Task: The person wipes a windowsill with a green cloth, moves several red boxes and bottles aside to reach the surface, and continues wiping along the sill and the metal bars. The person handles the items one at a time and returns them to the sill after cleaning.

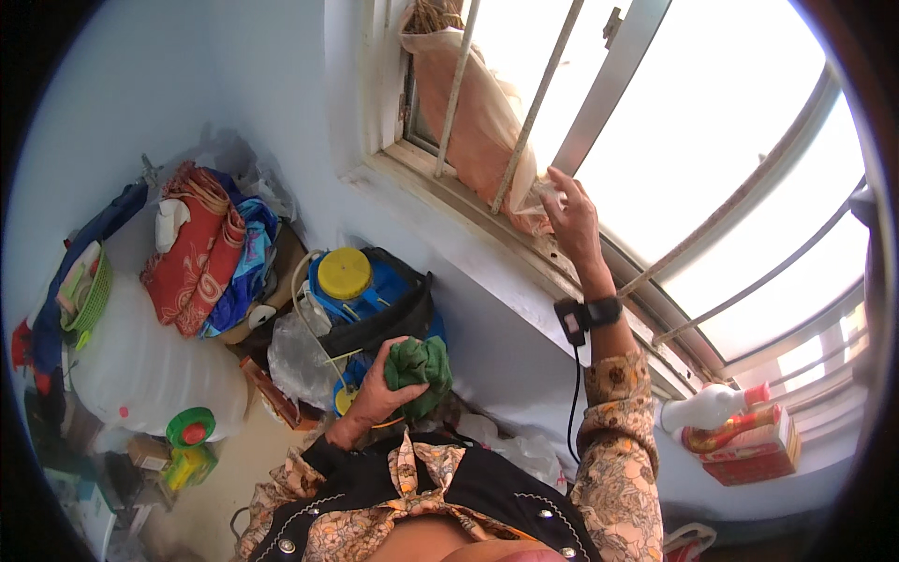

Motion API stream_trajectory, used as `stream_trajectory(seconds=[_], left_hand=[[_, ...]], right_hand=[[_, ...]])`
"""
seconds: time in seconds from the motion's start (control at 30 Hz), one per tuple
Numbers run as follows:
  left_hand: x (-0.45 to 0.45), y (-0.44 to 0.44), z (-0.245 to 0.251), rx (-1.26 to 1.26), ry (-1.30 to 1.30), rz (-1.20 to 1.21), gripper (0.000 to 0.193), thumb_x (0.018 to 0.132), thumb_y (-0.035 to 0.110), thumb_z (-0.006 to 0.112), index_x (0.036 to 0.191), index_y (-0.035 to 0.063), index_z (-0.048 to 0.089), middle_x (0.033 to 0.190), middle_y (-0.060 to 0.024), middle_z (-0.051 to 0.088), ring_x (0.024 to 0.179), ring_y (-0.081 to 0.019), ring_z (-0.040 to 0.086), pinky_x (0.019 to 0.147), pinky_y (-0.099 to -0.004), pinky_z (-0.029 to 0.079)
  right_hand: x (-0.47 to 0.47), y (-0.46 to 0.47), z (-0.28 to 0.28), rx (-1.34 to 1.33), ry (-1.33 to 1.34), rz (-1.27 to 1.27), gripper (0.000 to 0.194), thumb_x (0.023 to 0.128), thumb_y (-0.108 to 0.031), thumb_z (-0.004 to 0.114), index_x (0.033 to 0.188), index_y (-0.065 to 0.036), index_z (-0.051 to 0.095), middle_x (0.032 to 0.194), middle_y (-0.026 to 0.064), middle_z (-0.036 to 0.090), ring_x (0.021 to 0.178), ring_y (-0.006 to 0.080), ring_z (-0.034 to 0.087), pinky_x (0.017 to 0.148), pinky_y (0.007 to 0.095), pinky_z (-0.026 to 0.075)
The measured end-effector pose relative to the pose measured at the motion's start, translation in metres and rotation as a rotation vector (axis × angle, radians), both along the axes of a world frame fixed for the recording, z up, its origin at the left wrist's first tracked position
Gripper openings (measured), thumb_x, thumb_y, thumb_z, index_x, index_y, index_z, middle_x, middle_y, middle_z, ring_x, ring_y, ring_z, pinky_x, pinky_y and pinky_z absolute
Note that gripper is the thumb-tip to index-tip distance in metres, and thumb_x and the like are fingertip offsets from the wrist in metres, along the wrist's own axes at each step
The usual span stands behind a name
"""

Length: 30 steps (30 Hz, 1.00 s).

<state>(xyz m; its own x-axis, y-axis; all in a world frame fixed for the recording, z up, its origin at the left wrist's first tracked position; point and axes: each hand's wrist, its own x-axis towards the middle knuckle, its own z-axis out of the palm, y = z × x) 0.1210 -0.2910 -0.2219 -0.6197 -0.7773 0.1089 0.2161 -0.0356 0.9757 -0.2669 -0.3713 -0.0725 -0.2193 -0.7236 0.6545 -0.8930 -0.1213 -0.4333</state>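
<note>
My left hand [383, 397] grips a crumpled green cloth [419, 369] in front of my chest, beside a blue backpack sprayer with a yellow lid [344, 272]. My right hand [572, 211] is raised to the barred window, fingers apart and bent, at the lower end of a long pinkish plastic bag [467, 119]. The bag leans behind the rusty window bars [537, 105], and dry stalks show at its top. Whether my right fingertips touch the bag or the window frame [583, 126] I cannot tell. A black strap with a cable is round my right wrist.
Below the window runs a narrow sill [491, 253]. On the left stand a large translucent plastic container [154, 365], a red patterned cloth [200, 260] and a green basket [95, 295]. A white bottle [709, 407] and a red box [758, 449] are at the right.
</note>
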Motion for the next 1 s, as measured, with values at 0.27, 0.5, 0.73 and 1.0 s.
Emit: stream_trajectory(seconds=[0.27,0.5,0.73,1.0], left_hand=[[0.041,0.002,-0.021,0.031,-0.037,0.099,0.074,0.085,0.017,0.085,0.147,0.0121,0.045,0.137,-0.0074,0.056,0.129,-0.0223,0.056,0.109,-0.0422,0.047],[0.063,0.001,-0.033,0.13,0.047,0.196,0.075,0.083,0.008,0.086,0.146,0.0091,0.045,0.136,-0.0046,0.058,0.126,-0.017,0.055,0.109,-0.0357,0.045],[0.069,0.0,-0.033,0.124,0.008,0.214,0.077,0.083,0.008,0.086,0.147,0.0092,0.044,0.136,-0.0051,0.058,0.126,-0.0177,0.056,0.108,-0.0359,0.047],[0.066,-0.003,-0.035,0.145,-0.018,0.189,0.077,0.083,0.009,0.086,0.148,0.0096,0.044,0.135,-0.0051,0.058,0.124,-0.0175,0.056,0.107,-0.0352,0.047]], right_hand=[[-0.024,-0.099,0.008,0.019,-0.16,0.032,0.044,0.109,-0.032,0.053,0.142,-0.004,0.06,0.13,0.0205,0.07,0.123,0.034,0.065,0.107,0.0404,0.047],[-0.063,-0.142,0.001,0.219,-0.331,0.156,0.039,0.103,-0.032,0.06,0.122,0.0,0.07,0.1,0.0153,0.075,0.095,0.0219,0.07,0.087,0.0363,0.053],[-0.065,-0.145,-0.004,0.166,-0.408,0.159,0.038,0.1,-0.034,0.066,0.113,0.001,0.072,0.091,0.0083,0.074,0.086,0.0163,0.066,0.079,0.0345,0.054],[-0.072,-0.147,-0.002,0.358,-0.598,0.321,0.047,0.101,-0.039,0.066,0.125,0.002,0.067,0.108,0.009,0.071,0.098,0.017,0.064,0.087,0.0322,0.052]])
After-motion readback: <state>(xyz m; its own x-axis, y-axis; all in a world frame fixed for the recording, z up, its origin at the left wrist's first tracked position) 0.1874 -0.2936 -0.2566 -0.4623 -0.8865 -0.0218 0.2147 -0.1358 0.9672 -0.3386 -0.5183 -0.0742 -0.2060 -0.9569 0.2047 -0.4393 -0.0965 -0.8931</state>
